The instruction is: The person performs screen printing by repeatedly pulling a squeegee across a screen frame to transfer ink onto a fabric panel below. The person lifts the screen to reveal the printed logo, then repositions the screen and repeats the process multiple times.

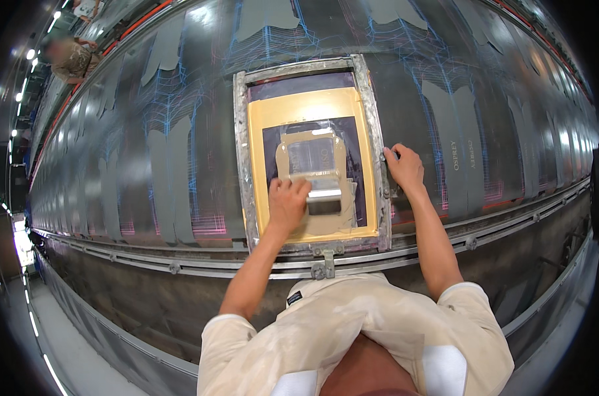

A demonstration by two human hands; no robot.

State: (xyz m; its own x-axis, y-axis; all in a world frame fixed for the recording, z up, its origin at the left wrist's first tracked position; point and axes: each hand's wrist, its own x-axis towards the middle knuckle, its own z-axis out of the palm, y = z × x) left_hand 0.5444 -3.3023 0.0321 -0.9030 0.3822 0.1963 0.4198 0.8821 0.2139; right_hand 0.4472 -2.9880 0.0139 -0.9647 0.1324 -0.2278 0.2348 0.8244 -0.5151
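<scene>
My left hand (286,201) grips a wide metal squeegee (322,195), which lies across the lower half of a screen printing frame. The frame has metal sides (242,158), a yellow border (302,99) and a dark inner area, with a smeared tan patch (339,165) around the squeegee. My right hand (405,168) holds the frame's right side, fingers bent at its outer edge. The frame rests on a long dark printing table (213,145), whose near edge carries a metal rail with a clamp (324,264) at the frame's bottom.
Grey cut pieces (458,152) with blue and pink printed lines lie in rows on both sides of the frame. Another person (75,63) leans at the far side, upper left. A walkway with strip lights runs along the left.
</scene>
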